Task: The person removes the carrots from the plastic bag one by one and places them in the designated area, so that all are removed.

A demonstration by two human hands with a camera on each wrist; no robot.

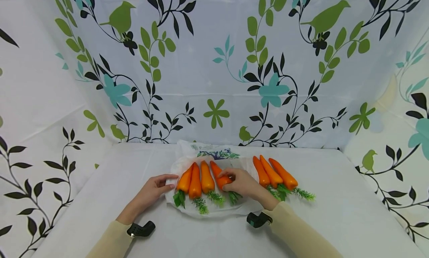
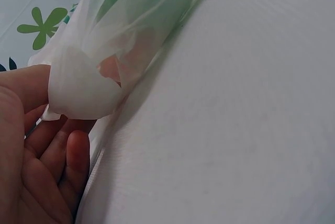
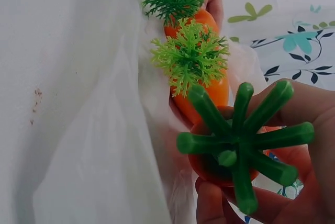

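On a thin white plastic bag [image 1: 246, 210] lie several orange toy carrots [image 1: 195, 181] side by side, green tops toward me. My right hand [image 1: 242, 181] grips the rightmost of these, a carrot [image 1: 219, 177] whose thick green stalks [image 3: 238, 140] face the camera in the right wrist view. At the bag's left edge, my left hand [image 1: 154, 189] pinches the plastic, its thumb on the near side in the left wrist view. The bag's edge hides some of the left fingertips [image 2: 78, 150]. Through the film, green and orange show faintly.
Three more carrots [image 1: 272, 172] lie on the white table [image 1: 335, 220] to the right, just past my right hand. The bag's printed part [image 1: 218, 153], with a tree picture, lies behind the carrots. A patterned curtain [image 1: 187, 64] hangs along the table's back.
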